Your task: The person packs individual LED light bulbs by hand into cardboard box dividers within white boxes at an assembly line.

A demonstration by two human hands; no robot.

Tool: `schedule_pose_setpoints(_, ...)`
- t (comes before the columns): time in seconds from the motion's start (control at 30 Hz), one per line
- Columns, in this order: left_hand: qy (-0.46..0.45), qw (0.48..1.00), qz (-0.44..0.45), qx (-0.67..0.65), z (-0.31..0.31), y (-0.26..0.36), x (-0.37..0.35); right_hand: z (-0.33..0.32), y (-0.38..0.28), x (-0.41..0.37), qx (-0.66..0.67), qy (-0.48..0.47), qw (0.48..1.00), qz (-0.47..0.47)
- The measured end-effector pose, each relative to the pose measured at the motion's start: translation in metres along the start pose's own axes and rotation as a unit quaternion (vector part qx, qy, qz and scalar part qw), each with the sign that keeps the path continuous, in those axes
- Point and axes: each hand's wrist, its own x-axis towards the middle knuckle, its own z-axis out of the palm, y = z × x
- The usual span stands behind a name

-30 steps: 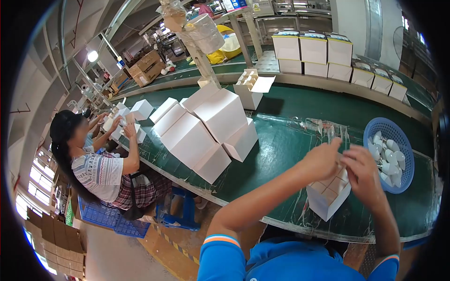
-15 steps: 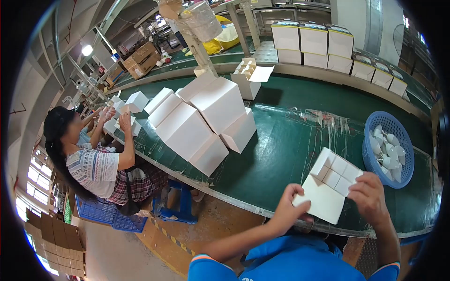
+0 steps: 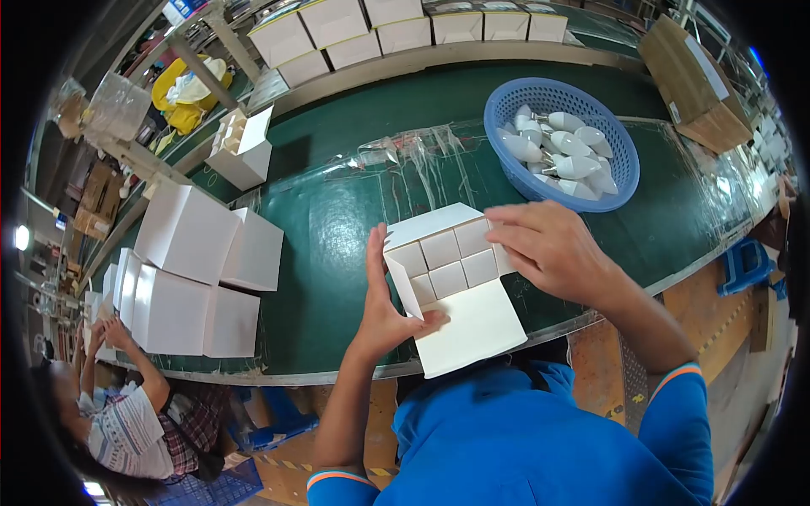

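Note:
A white cardboard box [image 3: 453, 255] stands with its top open in front of me, its long lid flap [image 3: 472, 331] folded out toward my body. White dividers inside form several square cells. Along the box's left side lies my left hand [image 3: 381, 312], fingers up the outer wall and thumb over the near corner by the flap. My right hand [image 3: 548, 253] grips the right wall, its fingers bent over the upper edge. Just beyond my right hand, a blue plastic basket [image 3: 498, 135] holds many white candle-shaped bulbs [image 3: 569, 145].
White boxes [image 3: 190, 274] are grouped at left, near a seated co-worker [image 3: 126, 430]. Another open divided box [image 3: 245, 152] stands farther back. Packed boxes [image 3: 337, 38] line the far ledge; a brown carton [image 3: 700, 84] is at the right. Clear tape [image 3: 413, 156] covers part of the green bench.
My view has swung right, bringing the brown carton into sight. My left hand has shifted from the flap to the box's left wall. The box has turned and its cells now face me.

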Motion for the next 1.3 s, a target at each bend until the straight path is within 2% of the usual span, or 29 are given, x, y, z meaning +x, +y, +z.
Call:
schedule_pose_setpoints(0.07,-0.004,1.0,-0.002,-0.017,0.001,-0.003,0.003,0.002,0.0,0.014,-0.006,-0.014,1.0,0.021)
schedule_pose_setpoints(0.13,-0.005,0.999,-0.009,-0.04,0.001,-0.008,0.008,0.007,0.004,0.023,-0.107,-0.015,0.992,-0.066)
schedule_pose_setpoints(0.17,0.004,0.998,-0.04,-0.047,-0.004,-0.01,0.014,0.011,0.011,0.027,-0.107,-0.022,0.992,-0.063)
schedule_pose_setpoints(0.2,0.016,0.996,-0.071,-0.054,-0.009,-0.01,0.019,0.018,0.021,0.03,-0.088,-0.01,0.995,-0.042)
schedule_pose_setpoints(0.27,0.006,0.996,-0.079,-0.036,-0.013,0.0,0.021,0.021,0.028,0.035,-0.07,-0.001,0.997,-0.025)
schedule_pose_setpoints(0.33,-0.03,0.993,-0.116,-0.003,-0.012,0.016,0.022,0.018,0.03,0.035,0.058,-0.042,0.996,0.05)
schedule_pose_setpoints(0.37,-0.05,0.995,-0.079,0.037,-0.014,0.009,0.017,0.015,0.027,0.035,0.058,-0.041,0.996,0.053)
schedule_pose_setpoints(0.4,-0.053,0.995,-0.081,0.036,-0.014,0.013,0.011,0.009,0.019,0.034,0.016,-0.075,0.997,0.023)
schedule_pose_setpoints(0.47,-0.055,0.967,-0.185,-0.166,-0.012,0.026,0.002,-0.003,0.001,0.03,-0.024,-0.114,0.993,-0.003)
schedule_pose_setpoints(0.53,-0.061,0.966,-0.196,-0.155,-0.013,0.025,-0.008,-0.009,-0.018,0.027,-0.014,-0.115,0.992,-0.048)
schedule_pose_setpoints(0.6,-0.055,0.983,-0.15,-0.091,-0.011,0.026,-0.018,-0.006,-0.023,0.022,0.002,-0.125,0.991,-0.052)
schedule_pose_setpoints(0.67,-0.041,0.983,-0.133,-0.118,-0.009,0.037,-0.021,-0.006,-0.026,0.019,-0.05,-0.112,0.992,-0.036)
schedule_pose_setpoints(0.73,-0.026,0.983,-0.099,-0.152,-0.009,0.043,-0.023,-0.004,-0.028,0.017,-0.047,-0.106,0.993,-0.039)
schedule_pose_setpoints(0.77,-0.04,0.99,-0.093,-0.098,-0.007,0.044,-0.022,-0.002,-0.028,0.015,-0.046,-0.097,0.993,-0.038)
schedule_pose_setpoints(0.8,-0.039,0.99,-0.095,-0.098,-0.003,0.041,-0.024,-0.001,-0.029,0.013,-0.044,-0.099,0.993,-0.039)
schedule_pose_setpoints(0.87,-0.046,0.995,-0.023,0.089,0.005,0.025,-0.027,-0.001,-0.027,0.011,-0.035,-0.113,0.99,-0.081)
schedule_pose_setpoints(0.9,-0.048,0.99,0.022,0.13,0.007,0.012,-0.03,-0.002,-0.026,0.011,-0.035,-0.111,0.99,-0.079)
schedule_pose_setpoints(0.93,-0.053,0.99,0.023,0.132,0.008,0.004,-0.032,-0.004,-0.025,0.011,-0.033,-0.099,0.992,-0.07)
schedule_pose_setpoints(1.03,-0.025,0.999,0.021,0.025,0.011,-0.007,-0.03,-0.004,-0.019,0.009,-0.027,-0.077,0.996,-0.041)
schedule_pose_setpoints(1.07,-0.025,0.999,0.023,0.023,0.011,-0.009,-0.028,-0.004,-0.015,0.01,-0.023,-0.066,0.997,-0.026)
schedule_pose_setpoints(1.13,-0.041,0.993,0.054,0.1,0.01,-0.012,-0.026,-0.001,-0.015,0.016,-0.054,-0.047,0.997,-0.03)
schedule_pose_setpoints(1.2,-0.028,0.996,0.032,0.078,0.015,-0.026,-0.026,0.0,-0.015,0.022,-0.086,-0.025,0.996,-0.03)
schedule_pose_setpoints(1.27,-0.016,0.998,0.01,0.056,0.021,-0.035,-0.028,-0.004,-0.015,0.028,-0.128,-0.107,0.985,-0.043)
schedule_pose_setpoints(1.3,-0.005,0.999,0.019,0.05,0.026,-0.034,-0.029,-0.008,-0.016,0.031,-0.129,-0.106,0.985,-0.039)
